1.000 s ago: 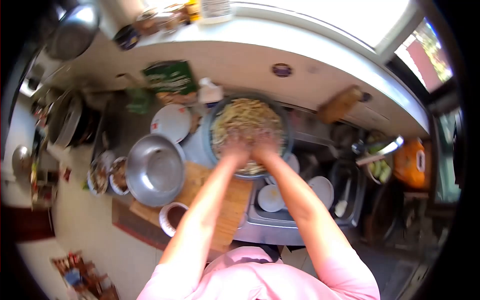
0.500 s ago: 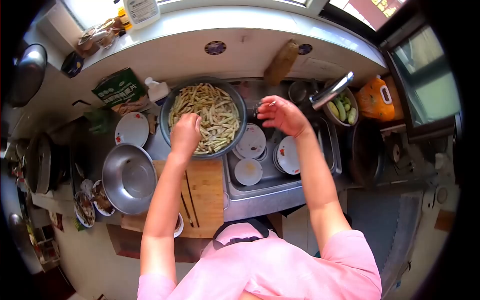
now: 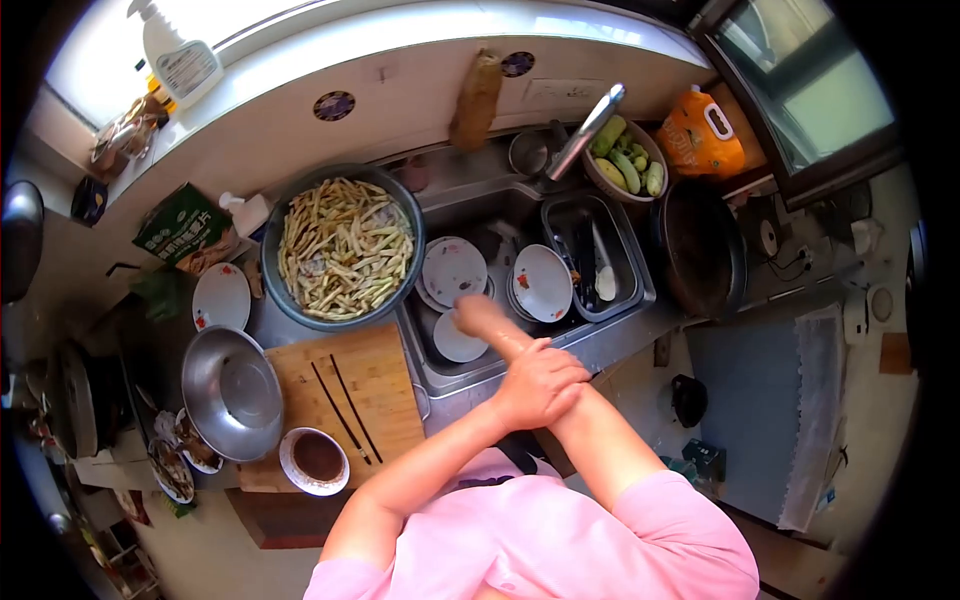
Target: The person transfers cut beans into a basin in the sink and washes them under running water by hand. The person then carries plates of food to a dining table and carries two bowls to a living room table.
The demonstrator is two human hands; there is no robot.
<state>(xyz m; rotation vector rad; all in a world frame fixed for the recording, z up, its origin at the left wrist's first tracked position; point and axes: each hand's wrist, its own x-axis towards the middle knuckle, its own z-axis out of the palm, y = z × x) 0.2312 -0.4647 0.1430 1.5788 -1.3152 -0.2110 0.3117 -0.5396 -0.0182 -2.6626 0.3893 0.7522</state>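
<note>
My left hand (image 3: 540,385) is wrapped round my right forearm (image 3: 590,425) near the wrist. Over the front left of the sink (image 3: 470,375) is my right hand (image 3: 482,318), smeared by motion, so its fingers cannot be made out. Beneath and around it stand stacked plates, among them a small white plate (image 3: 458,340), a patterned plate (image 3: 455,268) and another with red marks (image 3: 543,283). Left of the sink a large grey basin (image 3: 268,265) holds many cut, pale green-yellow vegetable strips (image 3: 345,245).
On the cutting board (image 3: 400,390) lie dark chopsticks (image 3: 345,410) and a bowl of brown sauce (image 3: 318,456). A metal bowl (image 3: 232,392) stands to their left. A faucet (image 3: 590,130) rises behind the sink, near a bowl of green vegetables (image 3: 628,165) and a dark wok (image 3: 700,250).
My left hand has left the vegetable basin and come right onto my right forearm. My right hand has dropped from near the faucet to above the plates. The view has shifted right.
</note>
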